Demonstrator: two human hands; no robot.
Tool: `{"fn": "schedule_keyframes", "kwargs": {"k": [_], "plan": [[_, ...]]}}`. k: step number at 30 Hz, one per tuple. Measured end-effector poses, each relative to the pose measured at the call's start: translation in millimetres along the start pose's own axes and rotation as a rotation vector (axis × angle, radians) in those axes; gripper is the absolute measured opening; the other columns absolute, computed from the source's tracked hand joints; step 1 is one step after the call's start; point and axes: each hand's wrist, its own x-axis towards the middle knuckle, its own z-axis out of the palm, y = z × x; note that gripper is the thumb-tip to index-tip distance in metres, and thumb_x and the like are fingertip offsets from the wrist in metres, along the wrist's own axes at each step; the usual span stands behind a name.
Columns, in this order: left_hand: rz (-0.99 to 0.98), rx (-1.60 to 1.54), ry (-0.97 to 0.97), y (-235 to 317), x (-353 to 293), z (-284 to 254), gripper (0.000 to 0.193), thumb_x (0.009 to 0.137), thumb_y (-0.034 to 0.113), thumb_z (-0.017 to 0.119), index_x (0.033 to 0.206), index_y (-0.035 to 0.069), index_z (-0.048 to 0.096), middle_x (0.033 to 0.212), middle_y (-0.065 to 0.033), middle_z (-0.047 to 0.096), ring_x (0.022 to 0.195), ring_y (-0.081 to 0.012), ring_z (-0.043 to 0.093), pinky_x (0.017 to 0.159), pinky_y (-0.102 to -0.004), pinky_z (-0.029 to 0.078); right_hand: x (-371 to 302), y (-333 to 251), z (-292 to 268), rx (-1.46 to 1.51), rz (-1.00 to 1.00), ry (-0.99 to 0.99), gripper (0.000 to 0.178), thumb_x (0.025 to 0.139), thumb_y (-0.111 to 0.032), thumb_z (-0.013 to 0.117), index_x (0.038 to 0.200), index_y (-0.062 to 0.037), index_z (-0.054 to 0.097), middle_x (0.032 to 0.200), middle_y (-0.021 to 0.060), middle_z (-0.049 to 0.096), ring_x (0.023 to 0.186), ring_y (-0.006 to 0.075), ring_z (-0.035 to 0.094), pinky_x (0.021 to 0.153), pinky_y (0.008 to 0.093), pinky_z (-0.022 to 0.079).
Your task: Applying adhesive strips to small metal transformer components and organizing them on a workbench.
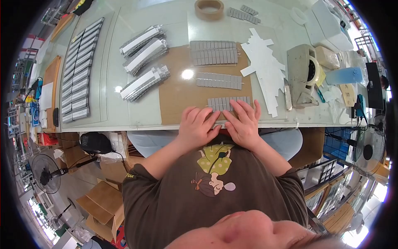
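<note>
A grey segmented strip (220, 103) lies near the table's front edge on a brown cardboard sheet (176, 99). My left hand (195, 126) has its fingers bent and pressed together at the strip's near left edge. Over its right part rest the fingers of my right hand (244, 124), the thumb close to the near edge. Both hands grip the strip between them; the fingertips partly hide it. Just beyond lies another grey segmented strip (219, 81), with thin pins at its ends. Farther back is a group of similar grey strips (213, 54).
Bundled strips with white tops (145, 83) sit left of the cardboard, and long rows of strips (83, 70) at far left. A jagged white sheet (263, 66), a knife (287, 95) and a tape dispenser (300, 79) are on the right. A tape roll (209, 9) lies at the back.
</note>
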Motion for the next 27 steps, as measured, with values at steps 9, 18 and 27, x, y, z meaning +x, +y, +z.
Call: {"fn": "schedule_keyframes", "kwargs": {"k": [9,18,27], "plan": [[-0.022,-0.012,-0.039,7.4,9.0,-3.8,0.047,0.081,0.034,0.081,0.123,0.015,0.073,0.125,-0.0038,0.059,0.114,-0.0249,0.054,0.104,-0.0469,0.042,-1.4,5.4,-5.9,0.022,0.051,0.064,0.029,0.088,-0.026,0.076,0.115,-0.0144,0.079,0.140,0.0103,0.063,0.127,0.0290,0.056,0.122,0.0605,0.020],[-0.014,-0.006,-0.079,8.2,11.1,-2.9,0.055,0.080,0.043,0.082,0.128,0.017,0.071,0.127,-0.0037,0.058,0.116,-0.0238,0.054,0.106,-0.0470,0.041,-1.3,6.0,-5.1,-0.004,0.059,0.049,0.030,0.088,-0.026,0.076,0.116,-0.0156,0.079,0.141,0.0101,0.062,0.129,0.0289,0.056,0.122,0.0616,0.020],[-0.013,0.010,-0.069,10.1,10.3,-1.2,0.054,0.080,0.043,0.082,0.127,0.018,0.071,0.127,-0.0030,0.059,0.116,-0.0230,0.054,0.106,-0.0467,0.041,-1.8,6.0,-6.6,-0.001,0.059,0.041,0.030,0.088,-0.026,0.076,0.116,-0.0149,0.079,0.140,0.0098,0.063,0.129,0.0284,0.056,0.122,0.0618,0.020]]}}
